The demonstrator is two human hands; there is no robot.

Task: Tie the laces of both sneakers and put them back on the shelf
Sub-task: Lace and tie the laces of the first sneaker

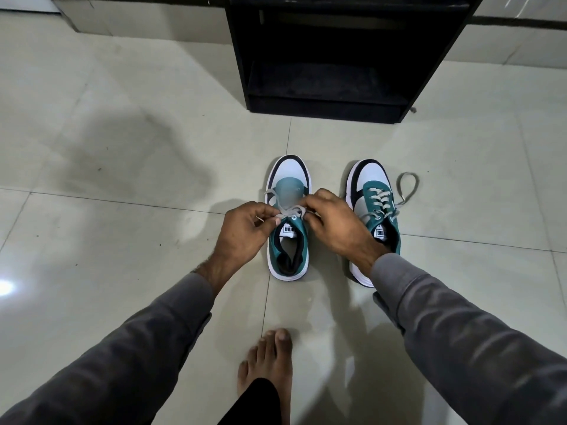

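Sneakers: both sit on the tile floor in front of you, toes pointing away toward the shelf.

Nearest you: your bare foot, well short of the shoes. Grey sleeves on both arms.

Next out: your left hand and right hand are both over the left sneaker. Each hand is closed in a pinch on a strand of its lace, just above the tongue. Knot looks mid-tie, not finished, as far as I can judge.

Right sneaker sits just beside it, partly under your right wrist. Its lace is untied, one end looped out on the floor to the right.

Handling: flat laces are soft and limp, so they likely slip if you ease off. Keep the pinch close to the crossing and pull evenly. Shoes look light with stiff soles; when moving them, grab at the heel collar or pinch both collars together, not the laces.

Farthest: black shelf, bottom level open, straight ahead beyond the toes.
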